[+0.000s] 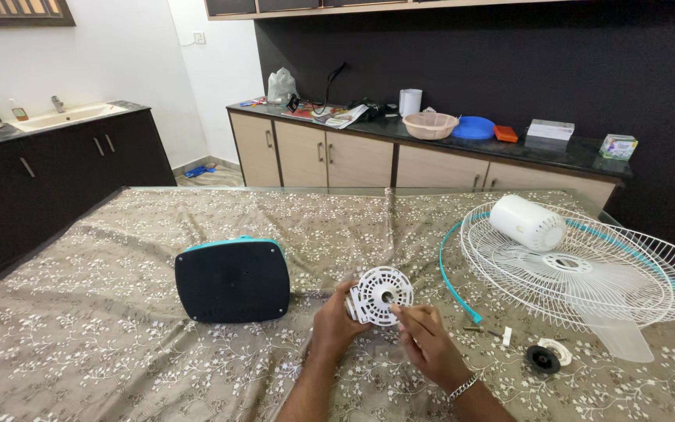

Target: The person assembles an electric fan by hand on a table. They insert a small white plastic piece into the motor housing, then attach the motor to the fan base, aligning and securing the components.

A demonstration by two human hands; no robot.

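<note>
The left hand [336, 324] grips a round white plastic vented cover [380, 295] from its left edge, holding it just above the desk [103, 344], which is draped in a brown floral cloth. The right hand [425, 337] is closed, fingertips pinched against the cover's front face near the centre hole. Left of the hands stands a dark rounded-square fan base with teal trim [233, 280]. To the right lies a white wire fan guard [587, 266], a white cylindrical motor housing [526, 222] resting on it.
</note>
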